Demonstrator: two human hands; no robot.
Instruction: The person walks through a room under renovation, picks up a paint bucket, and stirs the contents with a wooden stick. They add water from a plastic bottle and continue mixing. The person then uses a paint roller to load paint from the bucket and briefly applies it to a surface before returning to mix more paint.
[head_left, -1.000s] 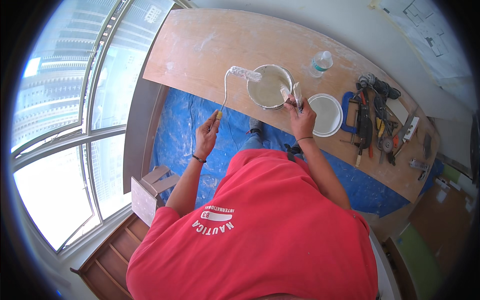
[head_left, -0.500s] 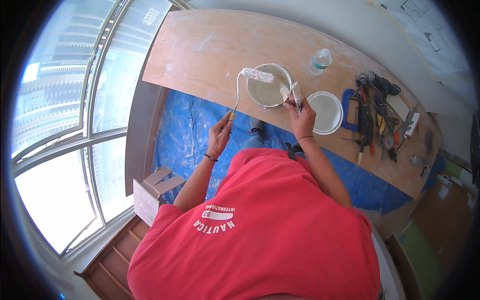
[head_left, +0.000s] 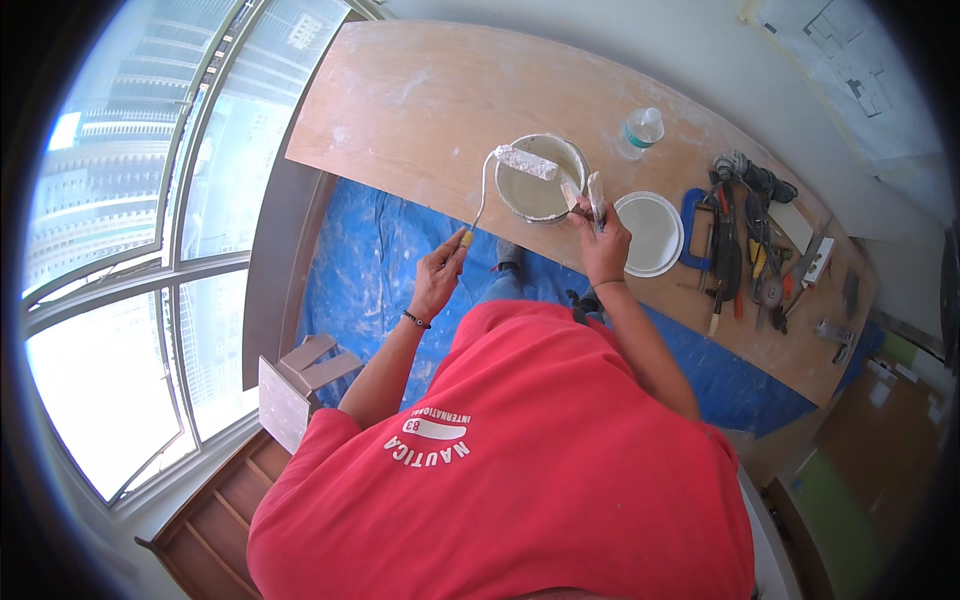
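Note:
My left hand [head_left: 438, 277] is closed round the yellow grip of a paint roller [head_left: 481, 203]. Its bent wire frame rises over the table edge, and the paint-coated roller sleeve [head_left: 527, 162] lies over the opening of a paint bucket [head_left: 518, 207]. Pale paint shows inside the bucket. At the bucket's near right side, my right hand [head_left: 604, 252] is closed on whitish, paint-smeared hand tools [head_left: 597, 192]. One upright piece and one slanted flat piece stick out above the fingers; they resemble brushes, but their exact kind is unclear.
A round white lid [head_left: 650, 234] lies right of the bucket on the wooden table [head_left: 400, 90]. Behind it stands a plastic bottle [head_left: 641, 130]. Farther right are a blue clamp [head_left: 691, 228], a power tool [head_left: 760, 180] and several other tools. Blue sheeting [head_left: 350, 250] covers the floor.
The roller sleeve has shifted slightly right and down, farther over the bucket opening. My right hand stays beside the bucket with its tools; the view has moved a little.

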